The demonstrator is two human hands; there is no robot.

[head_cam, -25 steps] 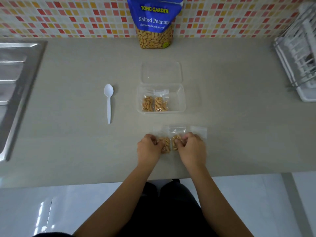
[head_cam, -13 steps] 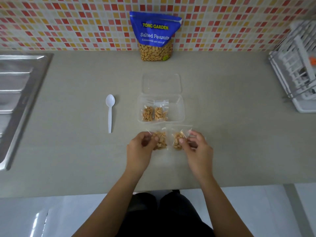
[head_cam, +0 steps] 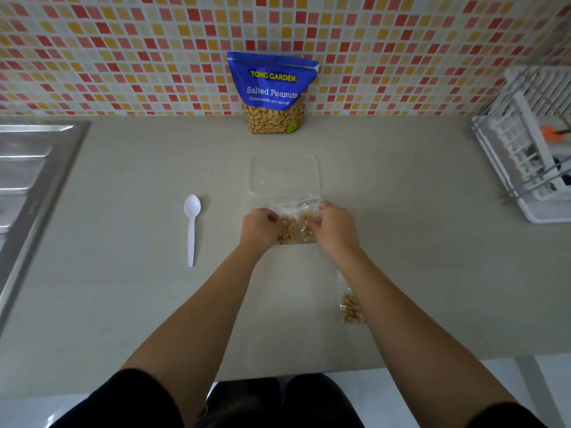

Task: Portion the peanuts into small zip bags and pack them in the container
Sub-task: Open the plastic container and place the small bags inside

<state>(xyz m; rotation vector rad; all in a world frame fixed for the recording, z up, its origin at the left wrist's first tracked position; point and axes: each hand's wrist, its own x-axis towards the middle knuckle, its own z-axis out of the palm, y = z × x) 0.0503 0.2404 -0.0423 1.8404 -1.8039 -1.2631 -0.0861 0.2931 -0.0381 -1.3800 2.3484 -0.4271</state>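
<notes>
Your left hand (head_cam: 261,225) and right hand (head_cam: 332,227) reach into the clear container (head_cam: 248,205) mid-bench, each pinched shut on a small peanut bag: the left bag (head_cam: 287,230) and right bag (head_cam: 307,227) lie side by side inside it. One more filled zip bag (head_cam: 350,308) lies nearer the front edge, beside your right forearm. The peanut pouch (head_cam: 273,92) stands against the back edge.

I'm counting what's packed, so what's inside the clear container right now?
Inside the clear container, two small peanut bags show between the hands: one under the left hand, one under the right hand. Anything beneath the hands or those bags is hidden.
</notes>
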